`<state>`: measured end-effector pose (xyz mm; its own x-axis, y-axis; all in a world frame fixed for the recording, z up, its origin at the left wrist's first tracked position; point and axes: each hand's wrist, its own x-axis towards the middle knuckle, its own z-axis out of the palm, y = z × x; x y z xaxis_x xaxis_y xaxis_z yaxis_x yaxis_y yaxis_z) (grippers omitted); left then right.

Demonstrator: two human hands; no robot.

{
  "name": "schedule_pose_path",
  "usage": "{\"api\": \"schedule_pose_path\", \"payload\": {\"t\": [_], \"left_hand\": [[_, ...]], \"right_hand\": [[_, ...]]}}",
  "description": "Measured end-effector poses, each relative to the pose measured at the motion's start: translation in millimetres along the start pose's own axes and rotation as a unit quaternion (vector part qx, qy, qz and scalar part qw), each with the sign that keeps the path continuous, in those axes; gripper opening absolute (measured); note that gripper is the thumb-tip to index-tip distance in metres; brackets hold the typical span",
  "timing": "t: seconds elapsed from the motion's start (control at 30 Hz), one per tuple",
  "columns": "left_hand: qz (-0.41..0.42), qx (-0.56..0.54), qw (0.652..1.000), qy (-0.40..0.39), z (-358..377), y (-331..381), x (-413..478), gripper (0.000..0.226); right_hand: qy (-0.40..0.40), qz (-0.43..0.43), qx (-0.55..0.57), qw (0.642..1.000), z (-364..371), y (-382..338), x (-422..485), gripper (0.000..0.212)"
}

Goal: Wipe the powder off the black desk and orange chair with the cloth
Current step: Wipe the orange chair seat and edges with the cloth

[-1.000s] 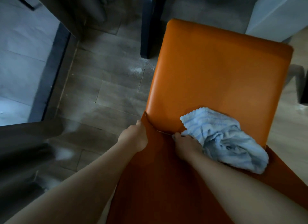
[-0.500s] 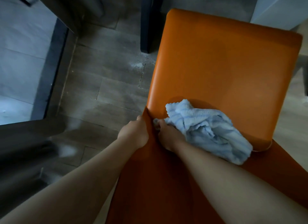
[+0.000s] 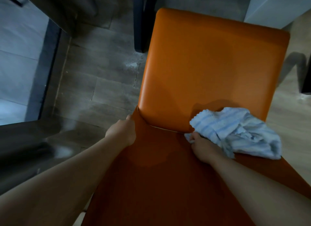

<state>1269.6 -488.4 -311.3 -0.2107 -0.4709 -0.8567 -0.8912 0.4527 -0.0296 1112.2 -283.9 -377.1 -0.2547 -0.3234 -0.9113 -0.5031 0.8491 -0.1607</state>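
Note:
The orange chair [image 3: 207, 71] fills the middle of the head view, its seat ahead and its darker backrest nearest me. My left hand [image 3: 122, 132] grips the left edge of the backrest where it meets the seat. A crumpled pale blue striped cloth [image 3: 235, 131] lies on the rear right of the seat. My right hand [image 3: 204, 146] holds the cloth's near edge and presses it into the seam between seat and backrest. The black desk top is out of view.
A black leg [image 3: 140, 22] stands just beyond the chair's far left corner. White powder [image 3: 133, 64] dusts the grey wood floor beside it. A white cabinet [image 3: 276, 5] stands at the far right. A glass door with a dark frame [image 3: 48, 66] is on the left.
My right hand slid the cloth left along the seam to the left corner, then back right to the seat's rear right. My left hand stayed on the backrest edge.

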Motion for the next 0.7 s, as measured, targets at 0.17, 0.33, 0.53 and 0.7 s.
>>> {"api": "schedule_pose_path", "payload": {"t": [0.17, 0.33, 0.53, 0.7], "left_hand": [[-0.023, 0.039, 0.999, -0.016, -3, 9, -1, 0.041], [0.036, 0.201, 0.978, 0.046, 6, 41, -12, 0.053], [0.111, 0.127, 0.985, 0.027, 45, 94, -16, 0.054], [0.113, 0.073, 0.991, 0.002, 72, 106, -21, 0.049]], "right_hand": [[0.042, 0.075, -0.043, 0.995, -26, 71, -16, 0.03], [0.14, 0.204, -0.141, 0.958, -56, 116, -34, 0.027], [0.283, 0.042, 0.031, 0.958, -51, 85, -38, 0.012], [0.034, -0.025, 0.058, 0.997, -27, 90, -14, 0.009]]}}
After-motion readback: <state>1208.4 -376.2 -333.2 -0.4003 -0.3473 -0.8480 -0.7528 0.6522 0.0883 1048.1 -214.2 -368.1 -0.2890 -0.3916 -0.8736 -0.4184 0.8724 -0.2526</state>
